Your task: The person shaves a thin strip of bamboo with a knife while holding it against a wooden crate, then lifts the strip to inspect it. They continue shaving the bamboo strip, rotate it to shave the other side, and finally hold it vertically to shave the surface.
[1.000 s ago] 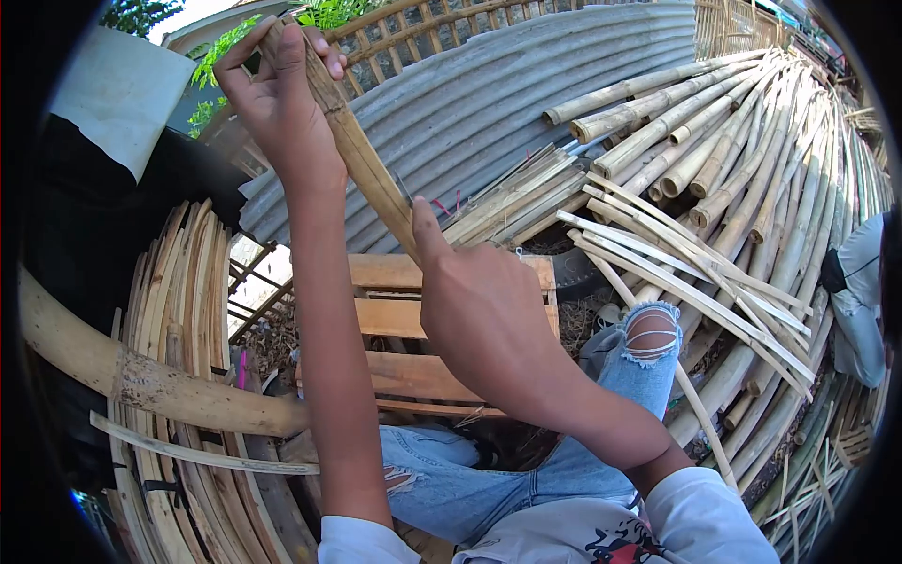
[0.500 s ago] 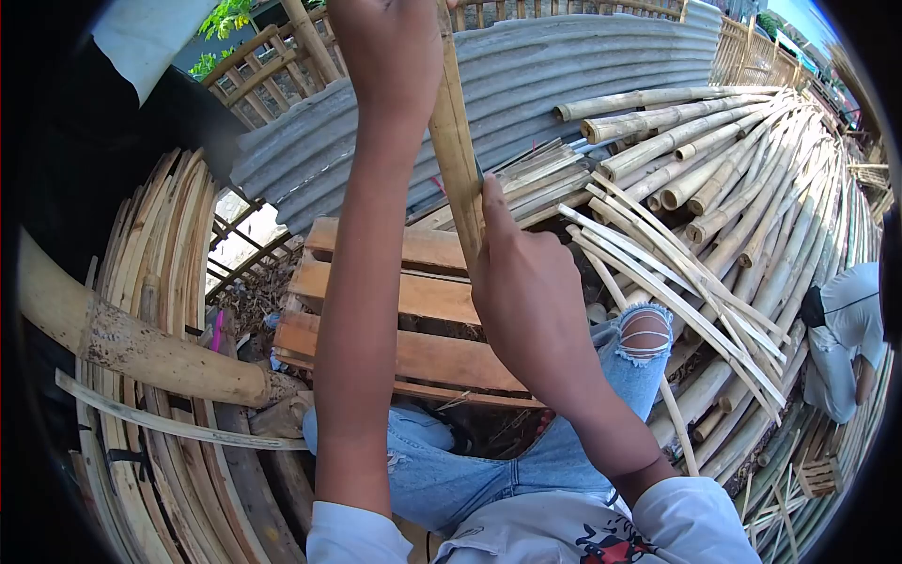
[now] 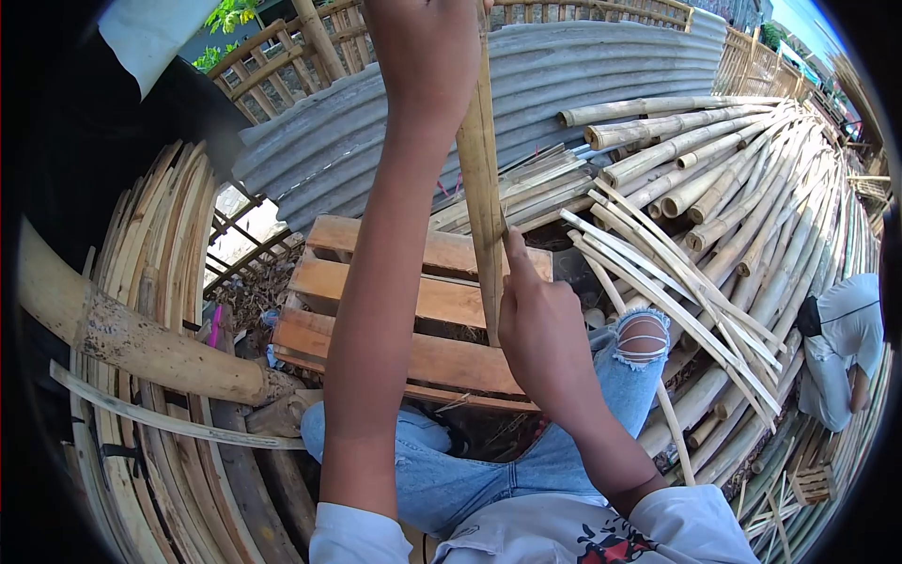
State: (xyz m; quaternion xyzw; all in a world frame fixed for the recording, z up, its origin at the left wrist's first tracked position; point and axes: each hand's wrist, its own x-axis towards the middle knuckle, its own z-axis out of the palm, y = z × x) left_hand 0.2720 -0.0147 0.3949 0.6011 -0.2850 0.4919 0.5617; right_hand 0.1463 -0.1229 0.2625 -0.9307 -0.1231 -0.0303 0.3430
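A split bamboo strip [image 3: 480, 174] stands nearly upright before me, its lower tip at the slatted wooden crate [image 3: 427, 355]. At the top edge of the view my left hand [image 3: 427, 52] grips the strip's upper part; the fingertips are mostly cut off. My right hand [image 3: 545, 338] is closed beside the strip's lower part, with its index finger stretched upward along a knife [image 3: 505, 215]. Only a thin bit of the dark blade shows against the strip's right edge; the handle is hidden in the fist.
On the left, a thick bamboo pole [image 3: 169, 357] crosses long stacked strips [image 3: 141, 273]. Pale loose strips [image 3: 676, 296] and a large pile of bamboo poles [image 3: 733, 179] lie right. Behind stands a corrugated sheet [image 3: 583, 70]. Another person [image 3: 841, 348] crouches at far right.
My left hand and the strip have shifted right, and the strip stands more upright. My right hand with the knife has moved down and slightly right along it.
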